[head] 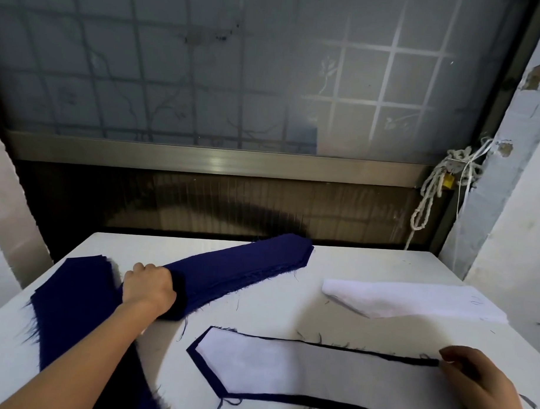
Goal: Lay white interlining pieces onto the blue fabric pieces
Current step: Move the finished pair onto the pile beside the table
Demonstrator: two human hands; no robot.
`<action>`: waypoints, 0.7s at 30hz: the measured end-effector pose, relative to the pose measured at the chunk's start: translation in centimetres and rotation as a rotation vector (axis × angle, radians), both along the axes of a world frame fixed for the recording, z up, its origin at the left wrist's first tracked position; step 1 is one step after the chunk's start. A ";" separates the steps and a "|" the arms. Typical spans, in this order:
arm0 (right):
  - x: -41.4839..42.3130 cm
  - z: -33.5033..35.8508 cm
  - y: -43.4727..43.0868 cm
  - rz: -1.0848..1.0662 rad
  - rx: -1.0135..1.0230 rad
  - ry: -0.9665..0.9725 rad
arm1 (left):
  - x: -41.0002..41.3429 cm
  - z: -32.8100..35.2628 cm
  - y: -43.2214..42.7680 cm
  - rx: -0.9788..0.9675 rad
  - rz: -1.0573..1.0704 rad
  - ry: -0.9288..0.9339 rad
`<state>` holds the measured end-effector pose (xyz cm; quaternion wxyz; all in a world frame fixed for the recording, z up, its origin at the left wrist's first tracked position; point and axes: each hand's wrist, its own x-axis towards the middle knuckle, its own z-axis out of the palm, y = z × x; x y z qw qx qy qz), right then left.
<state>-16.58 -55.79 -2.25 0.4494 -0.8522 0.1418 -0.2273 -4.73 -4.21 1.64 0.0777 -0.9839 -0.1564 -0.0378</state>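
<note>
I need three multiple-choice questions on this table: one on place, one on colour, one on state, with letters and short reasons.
1. Where on the table lies the white interlining stack? A) right side B) on the floor C) left edge
2. Which colour has the fabric stack that the left hand grips? A) red B) dark blue C) green
3. The nearest blue piece is A) bare B) rolled up C) covered by a white interlining piece
Answers: 1 A, it lies right of the fabric stack; 2 B, it is navy; 3 C, only a blue border shows.
</note>
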 end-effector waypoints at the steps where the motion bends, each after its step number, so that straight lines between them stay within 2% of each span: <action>1: 0.0 0.0 0.0 0.001 0.012 0.003 | -0.1 -0.1 -0.3 0.021 -0.042 0.006; 3: 0.1 -0.1 0.0 0.006 0.022 0.009 | -0.3 -0.5 -0.6 0.002 -0.158 0.020; 5: 0.2 -0.1 -0.1 0.001 0.031 0.019 | 0.0 -1.1 -0.7 -0.165 -0.236 0.029; 7: 0.2 0.1 0.0 -0.007 0.031 0.028 | 0.0 -1.1 -0.3 -0.370 -0.235 0.010; 9: 0.2 0.3 0.1 -0.012 0.031 0.024 | 0.1 -1.0 0.1 -0.497 -0.230 -0.061; 16: 0.3 0.1 0.1 -0.038 0.026 0.018 | 0.1 -1.5 1.0 -0.812 -0.029 -0.387; 18: 0.2 0.1 0.1 -0.048 -0.011 0.020 | -0.2 -1.3 0.8 -0.910 0.028 -0.503; 21: -0.2 0.6 0.3 -0.054 -0.090 0.023 | -1.4 -0.6 -0.1 -1.068 0.065 -0.580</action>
